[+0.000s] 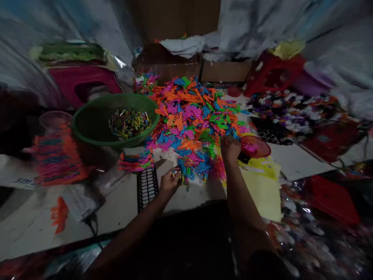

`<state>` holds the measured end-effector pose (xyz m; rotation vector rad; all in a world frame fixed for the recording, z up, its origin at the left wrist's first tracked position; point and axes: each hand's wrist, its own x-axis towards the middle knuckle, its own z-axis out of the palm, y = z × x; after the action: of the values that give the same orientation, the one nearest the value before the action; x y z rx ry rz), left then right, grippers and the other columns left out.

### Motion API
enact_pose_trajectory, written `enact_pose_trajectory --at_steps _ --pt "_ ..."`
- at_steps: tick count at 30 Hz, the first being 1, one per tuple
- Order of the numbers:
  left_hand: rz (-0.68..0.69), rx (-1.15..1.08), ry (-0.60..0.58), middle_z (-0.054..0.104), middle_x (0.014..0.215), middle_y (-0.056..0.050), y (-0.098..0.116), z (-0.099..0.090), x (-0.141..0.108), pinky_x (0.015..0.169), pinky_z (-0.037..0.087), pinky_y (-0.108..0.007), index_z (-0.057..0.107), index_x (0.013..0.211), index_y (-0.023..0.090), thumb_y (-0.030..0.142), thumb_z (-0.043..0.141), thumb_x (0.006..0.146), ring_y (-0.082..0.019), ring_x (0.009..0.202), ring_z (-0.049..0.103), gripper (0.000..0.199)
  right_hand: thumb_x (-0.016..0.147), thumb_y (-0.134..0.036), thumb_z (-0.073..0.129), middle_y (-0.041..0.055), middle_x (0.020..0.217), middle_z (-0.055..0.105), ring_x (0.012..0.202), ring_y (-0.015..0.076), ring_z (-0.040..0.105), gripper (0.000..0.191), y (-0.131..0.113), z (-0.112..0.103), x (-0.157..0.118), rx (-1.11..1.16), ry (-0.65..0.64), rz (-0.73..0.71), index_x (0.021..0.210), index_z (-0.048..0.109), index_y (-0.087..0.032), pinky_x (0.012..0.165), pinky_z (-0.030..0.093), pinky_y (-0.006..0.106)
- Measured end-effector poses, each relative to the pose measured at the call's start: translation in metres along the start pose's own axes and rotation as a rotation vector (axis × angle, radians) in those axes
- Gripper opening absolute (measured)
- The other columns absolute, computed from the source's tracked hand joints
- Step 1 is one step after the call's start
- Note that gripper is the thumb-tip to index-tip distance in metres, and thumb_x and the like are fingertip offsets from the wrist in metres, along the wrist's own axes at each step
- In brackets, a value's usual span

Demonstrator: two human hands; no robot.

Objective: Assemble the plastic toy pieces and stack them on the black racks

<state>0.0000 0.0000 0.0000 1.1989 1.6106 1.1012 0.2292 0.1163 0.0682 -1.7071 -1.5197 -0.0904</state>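
Observation:
My left hand is closed around a small light-coloured piece, perhaps a short cylinder; dim light blurs its detail. Just right of it lies a small heap of blue plastic pieces, with short yellow and green cylinders at its near edge. My right hand has its fingers curled at the right side of a big pile of thin plastic pieces in orange, pink, blue and green. What those fingers hold, if anything, is hidden. Close beside it stands a red mesh basket with pink pieces inside.
A green basin holding several small cylinders stands left of the pile. A black slotted strip and stacked orange and blue pieces lie left. On the right are yellow sheets, black-and-white items and a red stool.

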Motion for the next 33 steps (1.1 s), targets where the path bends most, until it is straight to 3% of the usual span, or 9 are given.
enact_pose_trajectory --at_steps 4,8,10,14,18,20,26,28,33 --pt "-0.085 -0.205 0.026 0.065 0.096 -0.008 0.007 -0.012 -0.010 0.067 0.052 -0.029 0.062 0.089 0.016 0.040 0.063 0.068 -0.022 0.089 0.061 0.032 0.081 -0.041 0.046 0.0076 0.078 0.065 0.072 0.0173 0.059 0.032 -0.032 -0.015 -0.057 0.422 0.100 0.160 0.083 0.064 -0.015 0.069 0.045 0.031" --pt "-0.249 -0.639 -0.170 0.062 0.101 -0.008 0.036 -0.023 -0.026 0.059 0.055 -0.030 0.057 0.095 0.016 0.043 0.068 0.063 -0.023 0.090 0.062 0.043 0.078 -0.043 0.052 0.0009 0.071 0.063 0.065 0.0133 0.057 0.028 -0.075 -0.013 -0.124 0.908 -0.142 0.403 0.081 0.063 -0.018 0.065 0.047 0.028" --pt "-0.262 -0.727 -0.133 0.063 0.092 -0.006 0.047 -0.029 -0.031 0.056 0.055 -0.027 0.056 0.091 0.015 0.042 0.071 0.059 -0.019 0.080 0.064 0.044 0.076 -0.042 0.056 -0.0008 0.067 0.062 0.063 0.0125 0.056 0.024 -0.090 -0.014 -0.146 0.996 -0.309 0.427 0.078 0.063 -0.019 0.064 0.047 0.027" --pt "-0.210 -0.642 -0.020 0.061 0.073 0.000 0.044 -0.042 -0.037 0.042 0.050 -0.021 0.056 0.083 0.014 0.041 0.074 0.055 -0.010 0.054 0.058 0.043 0.072 -0.042 0.060 -0.0007 0.068 0.062 0.064 0.0127 0.056 0.024 -0.098 -0.024 -0.150 0.951 -0.559 0.330 0.079 0.064 -0.020 0.060 0.045 0.025" --pt "-0.174 -0.492 -0.131 0.058 0.066 0.001 0.037 -0.049 -0.043 0.035 0.045 -0.019 0.059 0.080 0.013 0.043 0.074 0.053 -0.010 0.051 0.055 0.043 0.067 -0.042 0.064 -0.0013 0.069 0.063 0.060 0.0120 0.055 0.028 -0.093 -0.027 -0.133 0.848 -0.881 0.189 0.083 0.065 -0.019 0.055 0.042 0.023" --pt "-0.187 -0.452 -0.151 0.058 0.066 0.000 0.038 -0.050 -0.045 0.034 0.044 -0.017 0.059 0.083 0.013 0.045 0.070 0.057 -0.012 0.056 0.058 0.043 0.068 -0.042 0.064 -0.0029 0.061 0.060 0.053 0.0102 0.050 0.026 -0.094 -0.026 -0.129 0.816 -0.952 0.183 0.078 0.064 -0.019 0.051 0.039 0.022" --pt "-0.236 -0.428 -0.184 0.055 0.058 0.003 0.044 -0.054 -0.047 0.029 0.032 -0.014 0.052 0.103 0.013 0.046 0.064 0.065 -0.009 0.044 0.053 0.051 0.074 -0.041 0.057 -0.0033 0.062 0.052 0.057 0.0089 0.045 0.023 -0.113 -0.018 -0.142 0.960 -0.458 0.379 0.071 0.056 -0.018 0.056 0.039 0.022" --pt "-0.223 -0.475 -0.189 0.058 0.060 0.003 0.045 -0.052 -0.048 0.029 0.032 -0.014 0.047 0.104 0.015 0.046 0.065 0.063 -0.009 0.043 0.053 0.054 0.076 -0.040 0.056 -0.0033 0.064 0.052 0.060 0.0087 0.045 0.022 -0.120 -0.014 -0.151 1.006 -0.424 0.390 0.072 0.055 -0.018 0.058 0.038 0.022" --pt "-0.235 -0.540 -0.222 0.060 0.061 0.001 0.045 -0.050 -0.050 0.030 0.033 -0.014 0.047 0.084 0.016 0.045 0.069 0.059 -0.010 0.045 0.056 0.045 0.077 -0.041 0.054 -0.0046 0.063 0.047 0.058 0.0076 0.041 0.024 -0.128 -0.007 -0.161 1.052 -0.391 0.440 0.070 0.051 -0.018 0.057 0.037 0.021"
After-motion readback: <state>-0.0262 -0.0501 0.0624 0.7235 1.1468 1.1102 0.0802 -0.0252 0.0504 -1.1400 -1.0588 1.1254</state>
